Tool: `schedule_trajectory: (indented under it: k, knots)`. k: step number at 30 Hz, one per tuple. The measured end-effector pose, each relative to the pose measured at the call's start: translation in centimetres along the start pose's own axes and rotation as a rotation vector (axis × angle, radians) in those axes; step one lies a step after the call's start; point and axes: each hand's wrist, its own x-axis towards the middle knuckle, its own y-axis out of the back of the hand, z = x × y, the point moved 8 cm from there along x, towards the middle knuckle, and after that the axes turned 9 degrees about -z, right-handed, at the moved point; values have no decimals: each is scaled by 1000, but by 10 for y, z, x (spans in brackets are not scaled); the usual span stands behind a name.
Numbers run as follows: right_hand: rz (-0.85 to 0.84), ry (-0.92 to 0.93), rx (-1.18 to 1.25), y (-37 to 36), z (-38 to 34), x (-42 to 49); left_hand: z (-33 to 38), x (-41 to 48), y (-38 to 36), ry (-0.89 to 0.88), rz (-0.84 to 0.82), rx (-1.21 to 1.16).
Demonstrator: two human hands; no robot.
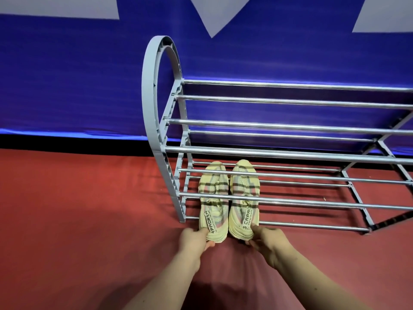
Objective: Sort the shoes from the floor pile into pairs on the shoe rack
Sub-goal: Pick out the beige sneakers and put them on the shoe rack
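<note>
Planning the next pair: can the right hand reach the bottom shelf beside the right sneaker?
Probably yes: the bottom shelf's rods beside the right sneaker lie bare and open-fronted, though the right hand now grips that sneaker's heel.

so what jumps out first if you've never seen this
A pale yellow left shoe and right shoe sit side by side on the shoe rack, lowest tier, left end. The left hand pinches the left shoe's heel, the right hand the right's. Behind, a blue wall meets a red floor.
</note>
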Motion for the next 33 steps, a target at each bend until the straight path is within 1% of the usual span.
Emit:
schedule_trajectory:
  k: [4,11,14,19,23,25,27,30,31,33]
  knots:
    - [0,49,19,-6,-14,5,24,7,-3,-81,-2,-57]
    - [4,147,-152,-27,-39,15,35,25,18,-69,67,7]
    - [21,115,-191,-31,-31,20,33,27,17,-57,80,11]
    - [13,108,-163,-31,-24,26,36,30,20,-82,131,44]
    - [34,125,-182,-29,-24,31,29,31,23,-71,191,10]
    - [11,108,-204,-33,-20,35,26,31,26,-68,221,-13]
    - [-31,78,-290,-38,-15,39,25,31,26,-72,231,-27]
    - [-29,47,-540,-39,-19,34,23,32,26,-53,214,-44]
    - [-17,44,-564,-37,-24,30,21,34,27,-45,199,-70]
    - [-33,14,-502,-33,-24,28,17,37,26,-16,166,-110]
